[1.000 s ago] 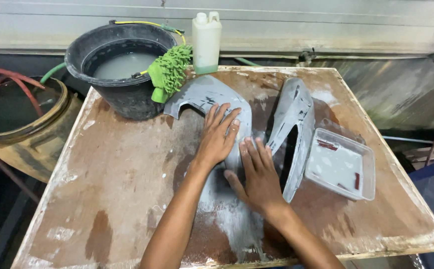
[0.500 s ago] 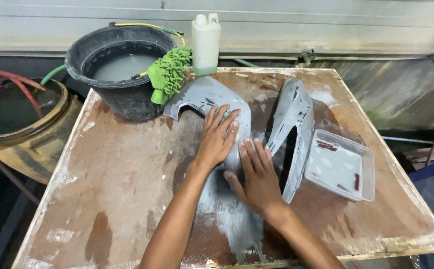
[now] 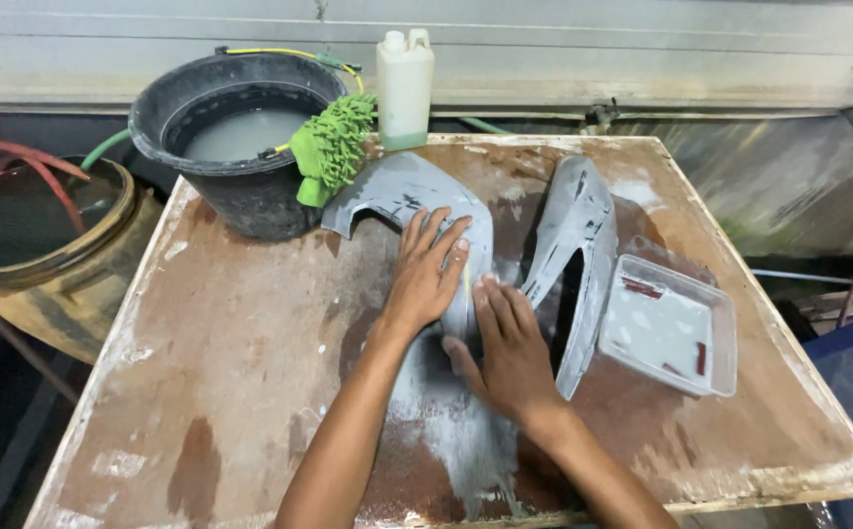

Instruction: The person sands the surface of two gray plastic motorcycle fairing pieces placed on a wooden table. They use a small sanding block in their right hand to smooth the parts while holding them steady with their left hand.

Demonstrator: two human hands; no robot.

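Grey curved panel (image 3: pixel 402 191) lies under both hands (image 3: pixel 466 313).

Upper left of the frame: black bucket (image 3: pixel 236 147), bright green shaggy mitt (image 3: pixel 333 142). Centre: matte grey panel (image 3: pixel 407 196) with black scuffs. Brown board (image 3: pixel 240 333), white-streaked.

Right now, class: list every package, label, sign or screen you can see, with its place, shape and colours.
Jug: back edge of the table, beside the bucket; rectangular, milky white plastic, capped, greenish liquid low inside.
Tub: table's right side; shallow, rectangular, clear plastic, whitish inside.
No labels, signs or screens in view.
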